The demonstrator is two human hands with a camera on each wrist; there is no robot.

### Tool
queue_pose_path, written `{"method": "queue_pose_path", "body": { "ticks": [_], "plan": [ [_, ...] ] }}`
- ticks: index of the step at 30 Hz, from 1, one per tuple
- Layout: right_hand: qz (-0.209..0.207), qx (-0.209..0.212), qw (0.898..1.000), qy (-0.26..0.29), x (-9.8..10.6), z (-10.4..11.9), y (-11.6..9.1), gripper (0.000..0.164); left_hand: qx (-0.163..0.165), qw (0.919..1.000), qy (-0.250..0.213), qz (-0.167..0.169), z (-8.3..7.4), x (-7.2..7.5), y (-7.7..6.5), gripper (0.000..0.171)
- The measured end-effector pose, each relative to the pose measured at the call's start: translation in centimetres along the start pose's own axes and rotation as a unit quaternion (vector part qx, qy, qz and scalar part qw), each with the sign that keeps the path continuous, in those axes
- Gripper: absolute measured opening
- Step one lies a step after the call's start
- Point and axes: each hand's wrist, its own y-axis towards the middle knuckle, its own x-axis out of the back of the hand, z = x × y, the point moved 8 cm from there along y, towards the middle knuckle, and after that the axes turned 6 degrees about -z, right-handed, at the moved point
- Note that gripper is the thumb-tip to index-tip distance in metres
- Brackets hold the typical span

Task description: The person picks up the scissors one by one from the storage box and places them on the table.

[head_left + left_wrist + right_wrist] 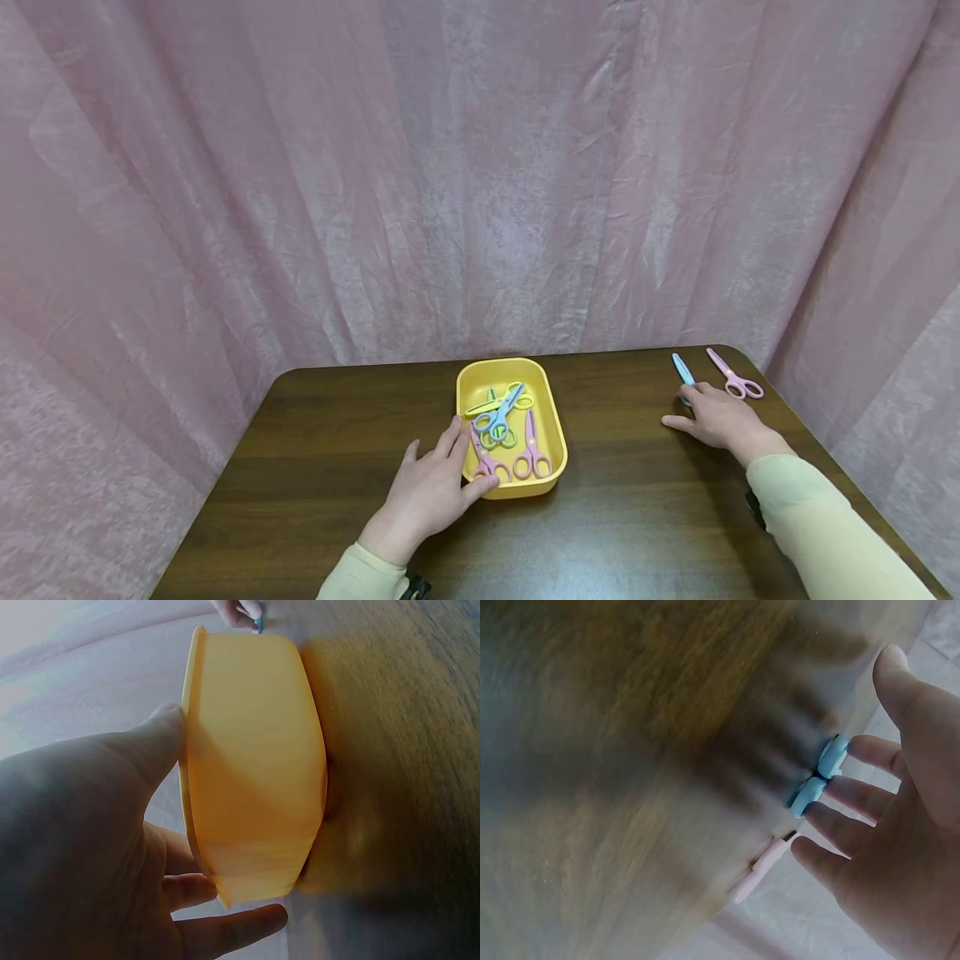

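Note:
My left hand rests spread along the left rim of a yellow plastic tray. In the left wrist view the thumb touches the rim, with fairly straight fingers near one end. Inside the tray lie blue scissors on top of yellow scissors and green scissors, plus pink scissors and another pink pair partly behind my thumb. On the table at the right, my right hand reaches over a second pair of blue scissors; its extended fingertips touch their handles.
Pink scissors lie just right of my right hand, near the far right corner of the dark wooden table. A pink curtain hangs behind the table and along its sides.

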Motion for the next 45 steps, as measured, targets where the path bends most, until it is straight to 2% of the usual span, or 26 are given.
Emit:
{"method": "queue_pose_path", "body": {
  "ticks": [23,45],
  "plan": [
    [0.02,-0.013,1.0,0.011,-0.1,-2.7,0.8,0.061,0.0,1.0,0.005,-0.001,-0.2,0.3,0.0,0.098],
    [0.014,-0.018,1.0,0.014,0.6,-2.9,0.5,0.059,0.002,1.0,-0.004,-0.001,0.0,0.2,0.0,0.097]
  ]
}}
